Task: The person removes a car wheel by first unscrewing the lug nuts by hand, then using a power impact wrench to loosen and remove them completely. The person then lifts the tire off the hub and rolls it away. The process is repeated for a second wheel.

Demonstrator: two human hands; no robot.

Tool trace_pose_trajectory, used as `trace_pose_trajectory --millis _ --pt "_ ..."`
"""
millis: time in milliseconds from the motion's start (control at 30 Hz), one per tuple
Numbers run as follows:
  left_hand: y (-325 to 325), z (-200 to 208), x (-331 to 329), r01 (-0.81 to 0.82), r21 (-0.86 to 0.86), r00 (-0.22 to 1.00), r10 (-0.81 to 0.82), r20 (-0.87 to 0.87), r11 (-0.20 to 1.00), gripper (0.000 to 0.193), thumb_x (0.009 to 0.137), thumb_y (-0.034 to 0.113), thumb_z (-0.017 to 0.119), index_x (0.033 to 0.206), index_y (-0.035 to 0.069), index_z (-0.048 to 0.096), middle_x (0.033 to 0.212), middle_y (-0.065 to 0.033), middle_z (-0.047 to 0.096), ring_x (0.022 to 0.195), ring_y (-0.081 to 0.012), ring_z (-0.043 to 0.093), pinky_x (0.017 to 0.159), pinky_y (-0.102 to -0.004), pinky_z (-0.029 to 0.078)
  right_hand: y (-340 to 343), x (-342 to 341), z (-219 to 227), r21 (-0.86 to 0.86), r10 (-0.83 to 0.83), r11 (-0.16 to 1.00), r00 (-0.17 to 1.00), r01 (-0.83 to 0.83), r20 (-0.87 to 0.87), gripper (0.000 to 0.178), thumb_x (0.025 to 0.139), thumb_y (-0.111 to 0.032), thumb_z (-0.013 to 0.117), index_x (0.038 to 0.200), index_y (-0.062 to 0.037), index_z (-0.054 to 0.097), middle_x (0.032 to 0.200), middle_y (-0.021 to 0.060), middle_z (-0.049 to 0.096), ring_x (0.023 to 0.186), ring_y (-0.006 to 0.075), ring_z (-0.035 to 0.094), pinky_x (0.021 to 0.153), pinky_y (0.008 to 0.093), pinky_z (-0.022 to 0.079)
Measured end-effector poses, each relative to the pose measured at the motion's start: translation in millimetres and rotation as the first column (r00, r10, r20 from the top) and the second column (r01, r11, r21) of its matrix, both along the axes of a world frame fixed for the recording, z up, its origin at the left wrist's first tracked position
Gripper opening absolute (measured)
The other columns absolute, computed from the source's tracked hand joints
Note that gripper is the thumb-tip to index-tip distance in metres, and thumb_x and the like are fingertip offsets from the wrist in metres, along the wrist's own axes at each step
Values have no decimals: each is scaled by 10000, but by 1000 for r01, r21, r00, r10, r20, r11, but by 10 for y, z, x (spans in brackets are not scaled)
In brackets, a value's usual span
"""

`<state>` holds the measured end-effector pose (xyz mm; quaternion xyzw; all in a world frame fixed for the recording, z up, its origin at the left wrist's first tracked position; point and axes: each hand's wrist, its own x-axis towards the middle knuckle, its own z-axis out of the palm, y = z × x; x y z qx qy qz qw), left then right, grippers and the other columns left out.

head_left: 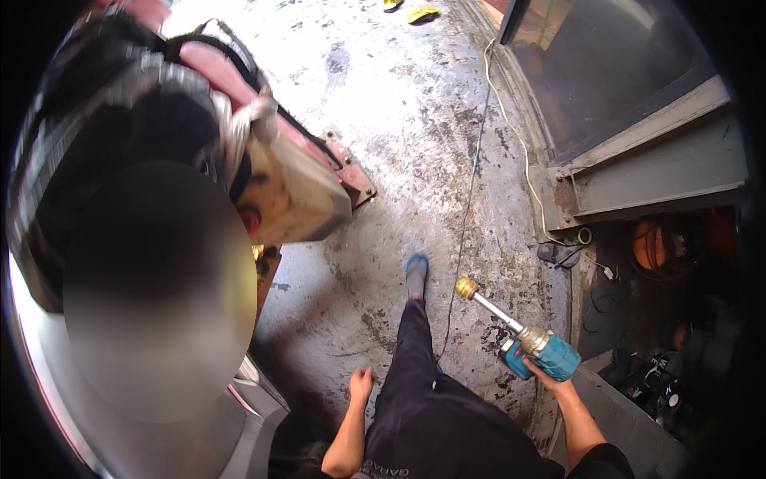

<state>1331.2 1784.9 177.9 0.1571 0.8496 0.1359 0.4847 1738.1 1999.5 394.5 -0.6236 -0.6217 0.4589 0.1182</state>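
A teal cordless impact wrench (560, 359) is in the person's right hand (544, 378), to the right of the outstretched leg and above the worn floor (319, 275). The fingers wrap its grip, just beside the teal and black battery (513, 361). From its brass-coloured nose a silver extension bar (496, 310) slants far and left to a gold-coloured socket (467, 288). The left hand (361, 383) hangs left of the leg, fingers curled into a loose fist; whether anything lies inside it, one cannot tell.

Just left of the socket is a blue-grey shoe (416, 271) on the person's foot. A thin dark cable (471, 180) runs across the floor, and a pale cord (507, 120) lies to its right. Farther right stands a grey steel beam (662, 172). On the left are a beige container (299, 195) and, nearer, a smooth grey panel (199, 451). Yellow objects (423, 14) lie at the far edge.
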Motion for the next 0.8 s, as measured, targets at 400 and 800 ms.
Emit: trace_pose_trajectory --millis 400,800 --pt "6832 1194 -279 58 419 934 -198 299 906 314 881 327 548 973 27 559 832 -95 652 710 -172 628 593 -315 476 2464 -1081 447 313 -392 879 919 358 48 292 813 -245 673 1045 -71 635 1022 115 633 924 284 587 832 391 448" --pt "8053 803 -2301 -337 155 941 331 64 928 273 885 293 558 885 21 586 725 -62 632 604 -156 600 523 -316 463 6751 -2357 451 331 39 944 994 -3 -104 225 817 -130 665 1006 -17 619 928 57 639 838 187 582 783 334 459"
